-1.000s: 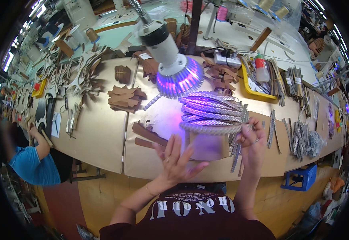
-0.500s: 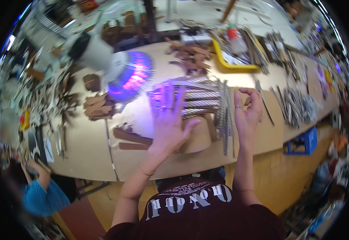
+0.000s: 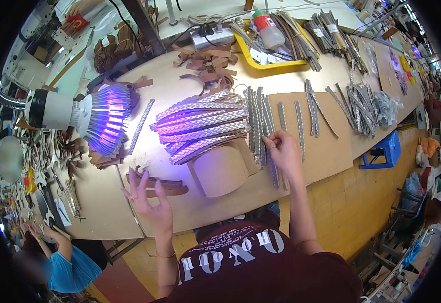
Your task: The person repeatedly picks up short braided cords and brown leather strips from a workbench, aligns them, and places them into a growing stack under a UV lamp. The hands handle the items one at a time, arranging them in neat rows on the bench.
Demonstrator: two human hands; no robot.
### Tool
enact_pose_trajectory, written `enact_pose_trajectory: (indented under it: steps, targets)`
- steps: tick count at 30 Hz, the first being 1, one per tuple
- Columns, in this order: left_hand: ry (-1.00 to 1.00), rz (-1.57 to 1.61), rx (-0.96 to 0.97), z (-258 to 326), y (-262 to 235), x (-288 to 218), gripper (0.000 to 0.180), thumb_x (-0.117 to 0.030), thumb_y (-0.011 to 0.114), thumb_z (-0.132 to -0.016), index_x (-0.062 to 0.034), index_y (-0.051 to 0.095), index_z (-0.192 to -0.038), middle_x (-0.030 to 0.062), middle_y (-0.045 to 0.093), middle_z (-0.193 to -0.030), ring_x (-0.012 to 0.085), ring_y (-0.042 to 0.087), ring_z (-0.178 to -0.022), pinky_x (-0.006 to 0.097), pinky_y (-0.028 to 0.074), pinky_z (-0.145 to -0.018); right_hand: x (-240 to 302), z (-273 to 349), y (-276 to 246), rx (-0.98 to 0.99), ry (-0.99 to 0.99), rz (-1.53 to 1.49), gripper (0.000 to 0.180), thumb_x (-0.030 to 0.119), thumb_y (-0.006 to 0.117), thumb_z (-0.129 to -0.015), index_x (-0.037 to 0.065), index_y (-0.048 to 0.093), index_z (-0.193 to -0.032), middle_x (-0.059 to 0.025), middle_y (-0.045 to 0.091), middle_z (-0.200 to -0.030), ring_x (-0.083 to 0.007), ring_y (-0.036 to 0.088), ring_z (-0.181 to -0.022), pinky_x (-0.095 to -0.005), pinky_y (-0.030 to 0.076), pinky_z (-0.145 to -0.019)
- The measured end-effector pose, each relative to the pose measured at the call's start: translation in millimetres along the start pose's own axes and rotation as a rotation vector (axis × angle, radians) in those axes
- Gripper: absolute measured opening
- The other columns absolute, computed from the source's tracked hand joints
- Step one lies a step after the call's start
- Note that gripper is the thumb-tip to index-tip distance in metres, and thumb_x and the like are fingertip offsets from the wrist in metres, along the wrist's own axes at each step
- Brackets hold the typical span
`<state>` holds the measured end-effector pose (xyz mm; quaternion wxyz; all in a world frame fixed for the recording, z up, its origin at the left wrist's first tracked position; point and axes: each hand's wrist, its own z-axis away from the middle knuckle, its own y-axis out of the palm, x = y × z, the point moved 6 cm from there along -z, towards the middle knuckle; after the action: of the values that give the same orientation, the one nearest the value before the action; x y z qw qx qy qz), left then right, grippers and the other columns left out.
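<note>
My left hand (image 3: 152, 206) has its fingers spread and holds nothing, beside several brown leather strips (image 3: 167, 189) near the table's front edge. With thumb and fingertips together, my right hand (image 3: 285, 151) pinches one grey braided strip (image 3: 274, 174) at the near end of a row of such strips. Left of that row, silvery braided strips (image 3: 205, 121) lie side by side over a curved tan form (image 3: 220, 174). A lamp with a finned head (image 3: 107, 120) casts purple light on them. One more braided strip (image 3: 142, 126) lies between lamp and form.
More grey strips lie on a cardboard sheet (image 3: 326, 151) at the right. Behind are brown leather scraps (image 3: 210, 63), a power strip (image 3: 213, 38) and a yellow tray (image 3: 276, 65) holding a bottle (image 3: 269, 33). A blue stool (image 3: 386, 151) stands beyond the table edge. Someone in blue (image 3: 74, 270) works at lower left.
My left hand has left the braided strips on the form and moved left and nearer. My right hand has come left and closed on a strip in the row. The view has shifted.
</note>
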<state>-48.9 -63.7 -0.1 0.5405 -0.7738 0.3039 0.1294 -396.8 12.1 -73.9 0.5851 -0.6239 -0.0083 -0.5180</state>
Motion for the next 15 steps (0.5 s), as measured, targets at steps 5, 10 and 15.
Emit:
enact_pose_trajectory:
  steps: [5, 10, 15]
  targets:
    - [-0.137, 0.077, -0.096, 11.2, -11.7, 10.6, 0.029, -0.006, 0.059, -0.090, -0.0048, 0.061, -0.119, 0.0193, 0.048, -0.142, 0.0341, 0.045, -0.131, 0.054, 0.014, -0.116, -10.4, -8.2, -9.7, 0.181, 0.097, -0.585, 0.012, 0.009, 0.067, -0.090, -0.001, 0.064, -0.085, 0.0008, 0.062, -0.073, -0.0021, 0.050, -0.062, -0.0188, 0.038, -0.053]
    - [-0.023, 0.090, -0.035, 12.1, -8.6, -16.6, 0.025, -0.004, 0.058, -0.089, -0.0032, 0.063, -0.113, 0.0191, 0.053, -0.136, 0.0325, 0.049, -0.128, 0.052, 0.017, -0.116, -9.4, -5.1, -28.9, 0.118, 0.111, -0.605, 0.016, 0.014, 0.067, -0.091, -0.001, 0.064, -0.086, 0.0002, 0.063, -0.072, -0.0026, 0.051, -0.061, -0.0187, 0.038, -0.054]
    - [0.231, 0.317, 0.105, 23.9, -1.1, -56.1, 0.024, 0.003, 0.059, -0.085, -0.0021, 0.064, -0.108, 0.0179, 0.066, -0.116, 0.0318, 0.062, -0.111, 0.046, 0.040, -0.104, -9.7, 2.2, -36.8, 0.063, 0.141, -0.645, 0.017, 0.016, 0.068, -0.091, 0.000, 0.063, -0.087, 0.0004, 0.063, -0.069, -0.0026, 0.051, -0.059, -0.0185, 0.038, -0.053]
